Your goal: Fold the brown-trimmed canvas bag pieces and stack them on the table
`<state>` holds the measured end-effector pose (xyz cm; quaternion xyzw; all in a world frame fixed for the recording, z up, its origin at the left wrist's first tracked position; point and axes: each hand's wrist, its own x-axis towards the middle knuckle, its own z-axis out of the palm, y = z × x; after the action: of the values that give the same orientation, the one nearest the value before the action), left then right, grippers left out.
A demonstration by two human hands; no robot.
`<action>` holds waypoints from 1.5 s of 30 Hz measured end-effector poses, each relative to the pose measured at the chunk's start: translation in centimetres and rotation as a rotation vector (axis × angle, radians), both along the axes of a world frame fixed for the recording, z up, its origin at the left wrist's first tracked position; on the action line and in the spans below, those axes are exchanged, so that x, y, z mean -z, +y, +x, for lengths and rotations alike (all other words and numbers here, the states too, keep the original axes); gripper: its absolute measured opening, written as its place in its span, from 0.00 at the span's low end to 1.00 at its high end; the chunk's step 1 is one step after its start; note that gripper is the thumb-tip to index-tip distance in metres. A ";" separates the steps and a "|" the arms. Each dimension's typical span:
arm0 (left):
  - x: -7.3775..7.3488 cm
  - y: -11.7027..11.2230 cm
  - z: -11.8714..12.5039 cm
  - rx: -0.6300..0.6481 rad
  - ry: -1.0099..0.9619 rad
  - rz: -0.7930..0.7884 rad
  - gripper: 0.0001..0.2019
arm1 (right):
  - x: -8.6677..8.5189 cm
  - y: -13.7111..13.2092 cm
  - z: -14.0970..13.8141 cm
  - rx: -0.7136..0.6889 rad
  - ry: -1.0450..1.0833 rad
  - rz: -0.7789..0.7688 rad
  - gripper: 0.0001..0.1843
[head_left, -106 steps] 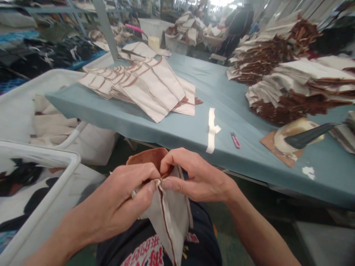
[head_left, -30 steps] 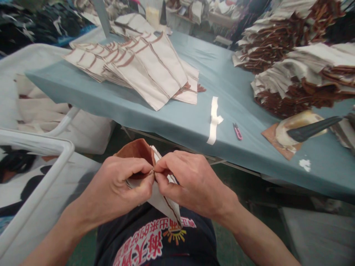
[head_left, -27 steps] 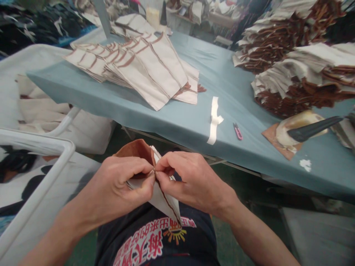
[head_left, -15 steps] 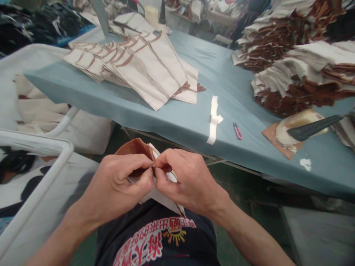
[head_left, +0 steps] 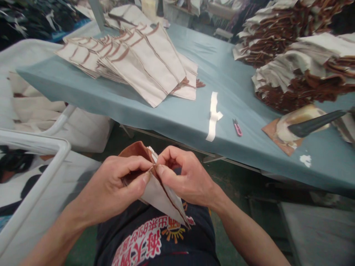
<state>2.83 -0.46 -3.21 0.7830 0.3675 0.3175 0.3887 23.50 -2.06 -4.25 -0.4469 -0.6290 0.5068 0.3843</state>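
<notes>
Both hands hold one cream fabric pouch (head_left: 161, 195) with a brown lining and a brown seam, over my lap. My left hand (head_left: 116, 186) pinches its upper edge between thumb and fingers. My right hand (head_left: 184, 175) pinches the same edge from the other side, fingertips almost touching the left ones. The pouch's brown open end (head_left: 135, 149) sticks up behind the fingers and its pointed end hangs down towards my dark printed shirt (head_left: 155, 240).
A blue-grey table (head_left: 177, 118) lies ahead with a fanned row of flat cream pouches (head_left: 133, 62), a white strip (head_left: 213, 116), small pink snips (head_left: 237, 128), a dark-handled tool on a brown pad (head_left: 302, 127) and tall fabric piles (head_left: 294, 70). White bins (head_left: 39, 162) stand left.
Over the last second the pouch has turned so its seam and pointed end show more, hanging lower right. Both hands kept their pinch on the edge and shifted slightly.
</notes>
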 end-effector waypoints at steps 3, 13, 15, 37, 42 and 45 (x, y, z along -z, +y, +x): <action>0.3 0.0 0.2 -0.010 0.014 0.051 0.13 | 0.5 -0.2 0.1 0.041 -0.111 0.235 0.04; 0.5 -0.5 0.1 0.034 -0.122 -0.210 0.16 | 0.2 0.2 0.6 -0.044 0.055 0.022 0.06; 0.5 -0.6 0.3 0.037 -0.123 -0.250 0.15 | 0.3 0.3 0.8 -0.071 0.079 -0.045 0.07; 1.5 -0.6 0.9 -0.173 0.008 -0.110 0.13 | 1.2 -1.2 -1.3 0.226 -0.165 -0.038 0.08; 2.5 -1.0 0.3 -0.139 -0.076 -0.261 0.16 | 1.9 -1.1 -1.5 0.118 -0.059 -0.233 0.07; 3.0 -1.2 0.1 -0.124 -0.153 -0.381 0.17 | 2.0 -1.3 -1.6 0.100 -0.039 -0.285 0.08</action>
<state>2.88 -1.65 -6.25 0.6448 0.4377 0.3241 0.5363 21.95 -3.37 -6.27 -0.5377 -0.5349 0.5623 0.3294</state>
